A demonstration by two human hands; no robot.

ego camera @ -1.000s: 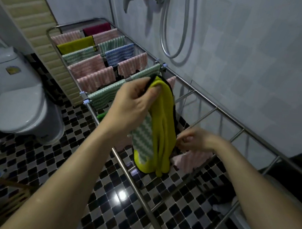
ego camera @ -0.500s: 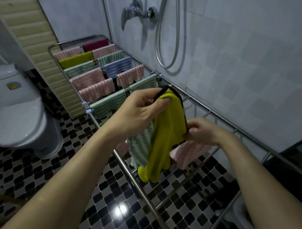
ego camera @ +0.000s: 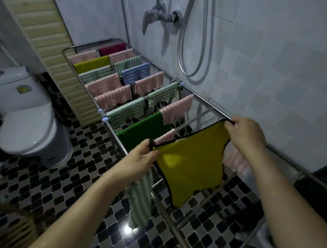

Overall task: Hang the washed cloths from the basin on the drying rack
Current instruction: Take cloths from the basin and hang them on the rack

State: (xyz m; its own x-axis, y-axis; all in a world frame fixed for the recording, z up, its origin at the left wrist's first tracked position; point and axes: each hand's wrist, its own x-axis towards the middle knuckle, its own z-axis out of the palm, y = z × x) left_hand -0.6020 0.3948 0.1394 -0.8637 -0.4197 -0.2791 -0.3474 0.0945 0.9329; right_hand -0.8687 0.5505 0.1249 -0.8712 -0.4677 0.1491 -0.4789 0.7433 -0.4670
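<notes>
Head view: yellow cloth (ego camera: 190, 165) with black edging, spread flat and sagging in the middle, held over the near half of the drying rack (ego camera: 203, 100), above its bare rungs. Left grip (ego camera: 140, 161) clenched on one top corner, pinching the hem at the rack's near rail; right grip (ego camera: 244, 134) pinching the opposite corner by the rack's far rail. Green-and-white striped cloth (ego camera: 141, 200) hanging down from under the left grip, outside the near rail; cannot tell whether held or draped. On the rack just beyond the yellow cloth: dark green cloth (ego camera: 140, 130), pink striped cloth (ego camera: 177, 107), then rows of hung cloths (ego camera: 105, 84) in pink, green, blue, yellow and maroon filling the far half. Second pink cloth (ego camera: 236, 161) partly hidden behind the yellow one, under the right wrist. Left of the rack, toilet (ego camera: 27, 125) on checkered floor (ego camera: 66, 184). On the tiled wall (ego camera: 280, 64) beyond the rack, shower tap (ego camera: 159, 16) and looped hose (ego camera: 204, 39).
</notes>
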